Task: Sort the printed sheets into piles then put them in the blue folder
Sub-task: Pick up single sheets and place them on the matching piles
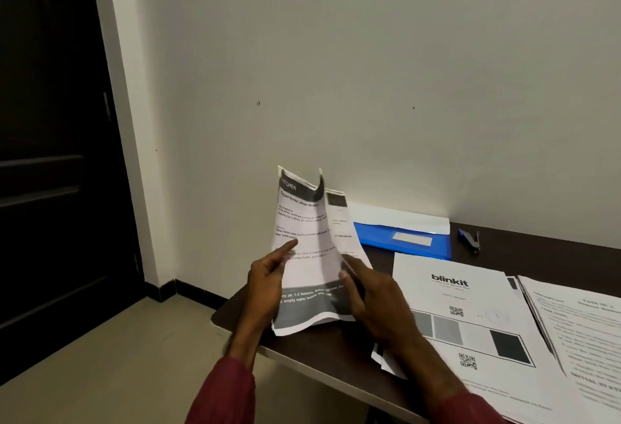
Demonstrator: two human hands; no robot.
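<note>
I am in the middle of sorting. My left grip (267, 277) holds the kitchen sheet (302, 222) upright at centre frame, thumb pressed on its printed face and fingers curled behind its left edge. My right grip (376, 299) is closed on the right side of the bundle. The forefinger stretches up along the rear sheet (342, 222), which fans out behind the front one. The back of the hand hides how the other fingers close. The top of the kitchen sheet curls over, so it is limp and will flop if I let one side go.

Two piles already lie on the bench (319, 353) at lower right: the blinkit pile (470, 289), and just beside it, at the frame's right edge, the text pile (578, 322). I judge the next move is to read the heading, peel the front sheet off the rear one and lay it on whichever pile matches, or start a third.

The blue folder (379, 237) lies flat at the back of the bench against the wall, right of centre. A white sheet (403, 217) shows behind it. It looks closed, so filling it comes later and will need both grips free.

A stapler (470, 238) sits just right of the folder. The blinkit pile's top edge comes close to the folder's near edge and could get in the way of opening it. A dark door (50, 154) fills the left of the frame.
</note>
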